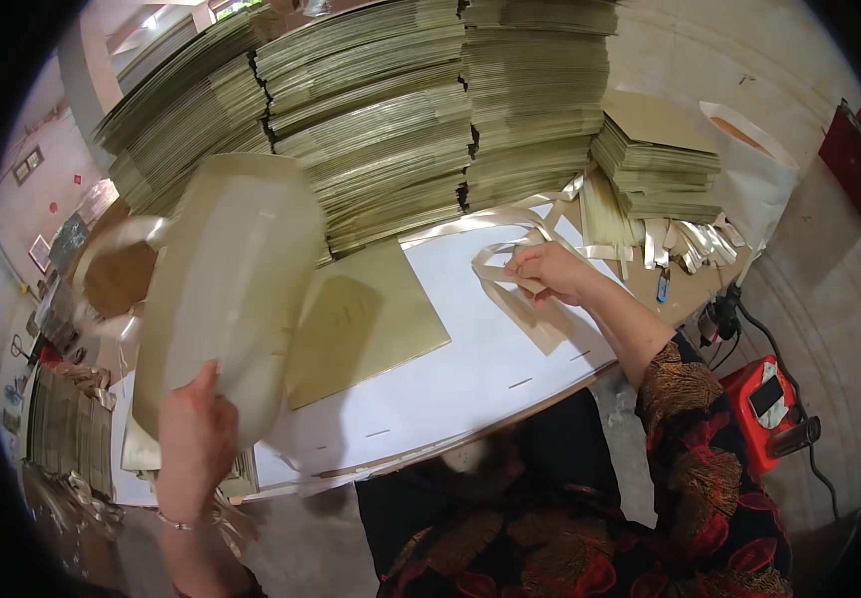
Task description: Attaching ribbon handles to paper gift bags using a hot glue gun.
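On the left, my left hand (197, 424) grips the lower edge of a pale gold paper bag (236, 289), raised at a tilt and smeared by motion. A loop of shiny ribbon (102, 254) stands out from the bag's left side. My right hand (550, 271), fingers pinched, holds a cream satin ribbon (491, 269) above the white work surface (351, 434). Between my hands a flat gold panel (381, 324) lies on that surface, partly covered by the raised bag. The ribbon's shadow falls just below my right hand.
Tall stacks of flat gold pieces (381, 120) wall off the back, with a smaller stack (655, 149) at the right. Cut ribbons (685, 242) and a blue cutter (663, 286) lie near the right edge. A red stool (754, 399) bears a phone (767, 395); a black cable (794, 369) hangs nearby.
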Demonstrator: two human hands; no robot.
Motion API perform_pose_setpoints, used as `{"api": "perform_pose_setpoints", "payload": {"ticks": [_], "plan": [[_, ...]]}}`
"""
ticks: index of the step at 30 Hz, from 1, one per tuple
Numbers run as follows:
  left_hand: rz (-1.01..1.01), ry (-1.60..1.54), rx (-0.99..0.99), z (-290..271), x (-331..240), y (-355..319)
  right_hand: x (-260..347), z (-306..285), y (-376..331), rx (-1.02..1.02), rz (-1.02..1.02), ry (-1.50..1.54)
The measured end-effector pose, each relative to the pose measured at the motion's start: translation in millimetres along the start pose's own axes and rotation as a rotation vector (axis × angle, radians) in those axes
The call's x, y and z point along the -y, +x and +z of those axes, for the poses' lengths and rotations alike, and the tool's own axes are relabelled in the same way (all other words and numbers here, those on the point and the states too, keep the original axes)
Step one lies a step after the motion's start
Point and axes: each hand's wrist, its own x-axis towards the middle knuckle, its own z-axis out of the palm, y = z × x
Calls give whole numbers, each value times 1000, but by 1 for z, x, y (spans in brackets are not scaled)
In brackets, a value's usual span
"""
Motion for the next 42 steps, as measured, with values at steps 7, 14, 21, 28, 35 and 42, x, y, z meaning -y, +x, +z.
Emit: {"api": "perform_pose_setpoints", "payload": {"ticks": [7,14,21,28,35,42], "plan": [[186,92,201,70,-22,34,26,27,-36,23,-287,335],[16,-67,451,158,0,55,-17,114,-33,-116,-905,-664],[-167,-409,856,145,-33,93,-19,175,-41,-197,-1163,-750],[-85,-388,899,175,-35,88,2,234,-88,201,-773,-237],[-339,-721,836,207,-26,82,0,229,-72,319,234,654],[-498,-933,844,188,-42,78,1,233,-76,167,190,580]]}}
